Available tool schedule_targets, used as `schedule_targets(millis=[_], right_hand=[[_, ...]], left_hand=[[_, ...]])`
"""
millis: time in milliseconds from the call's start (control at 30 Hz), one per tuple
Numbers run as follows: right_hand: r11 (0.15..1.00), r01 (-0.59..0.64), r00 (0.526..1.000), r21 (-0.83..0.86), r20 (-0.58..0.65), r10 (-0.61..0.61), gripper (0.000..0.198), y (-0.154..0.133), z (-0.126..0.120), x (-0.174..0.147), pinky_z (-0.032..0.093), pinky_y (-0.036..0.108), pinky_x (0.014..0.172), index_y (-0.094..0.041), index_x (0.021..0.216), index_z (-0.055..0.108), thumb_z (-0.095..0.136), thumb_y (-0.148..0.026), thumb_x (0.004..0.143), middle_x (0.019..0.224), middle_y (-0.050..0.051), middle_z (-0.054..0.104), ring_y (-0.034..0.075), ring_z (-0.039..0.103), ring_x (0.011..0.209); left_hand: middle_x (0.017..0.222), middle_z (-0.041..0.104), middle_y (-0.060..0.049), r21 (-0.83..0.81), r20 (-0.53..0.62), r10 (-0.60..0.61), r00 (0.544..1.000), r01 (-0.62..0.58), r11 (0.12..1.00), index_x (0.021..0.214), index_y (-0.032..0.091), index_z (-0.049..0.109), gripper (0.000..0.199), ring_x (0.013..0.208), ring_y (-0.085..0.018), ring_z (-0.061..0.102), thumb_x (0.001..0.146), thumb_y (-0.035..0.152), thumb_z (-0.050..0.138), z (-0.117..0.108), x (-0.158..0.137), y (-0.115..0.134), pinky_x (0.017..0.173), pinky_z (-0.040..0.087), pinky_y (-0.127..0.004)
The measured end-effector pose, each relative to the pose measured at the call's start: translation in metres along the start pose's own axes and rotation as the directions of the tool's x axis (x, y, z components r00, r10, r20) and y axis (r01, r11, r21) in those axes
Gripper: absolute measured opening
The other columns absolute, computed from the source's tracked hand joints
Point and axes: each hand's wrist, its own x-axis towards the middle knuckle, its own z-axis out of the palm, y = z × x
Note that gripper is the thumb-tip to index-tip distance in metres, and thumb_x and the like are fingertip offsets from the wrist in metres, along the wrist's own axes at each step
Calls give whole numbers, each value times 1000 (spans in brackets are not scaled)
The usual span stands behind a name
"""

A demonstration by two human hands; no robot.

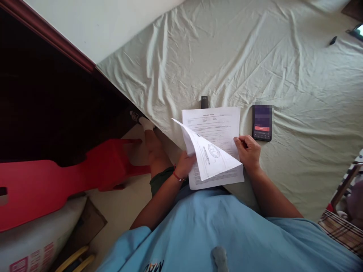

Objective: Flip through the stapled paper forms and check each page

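A stack of printed sheets lies over the near edge of the bed by my lap. Its upper page is lifted and curled over diagonally, showing a round stamp and a barcode. My left hand grips the left side of the papers, its fingertips hidden behind the curled page. At the right edge, my right hand pinches the sheets between thumb and bent fingers. Just past the top edge of the stack, a small dark object sticks out, partly covered. To the right of my right hand lies a phone with its screen lit.
A pale wrinkled sheet covers the bed. On the left stand a red plastic chair and a white printed sack. A plaid cloth is at the lower right. A small black item lies far right.
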Motion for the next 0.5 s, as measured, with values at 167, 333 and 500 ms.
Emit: schedule_targets(millis=[167,333,500], right_hand=[[999,-42,999,-7,25,42,27,1,-1,0,40,30,64,-21,80,69,63,-42,96,68,-2,57,14,48,62],[999,-44,999,21,29,43,27,-3,-3,0,39,30,63,-20,78,69,64,-40,95,66,-2,55,13,46,60],[996,-51,998,74,50,47,25,-4,-5,-1,38,29,62,-20,79,71,65,-38,94,67,-3,55,12,46,60]], left_hand=[[108,80,-15,-74,2,-47,999,47,996,99,15,82,55,98,-36,76,63,54,94,-4,-1,-3,94,61,-54],[112,79,-16,-72,-5,-54,999,53,996,104,12,81,60,103,-36,76,64,54,95,-3,-2,-1,99,60,-52],[109,80,-16,-93,-4,-45,999,45,995,106,11,81,63,102,-34,76,63,54,96,-3,-1,-3,98,60,-51]])
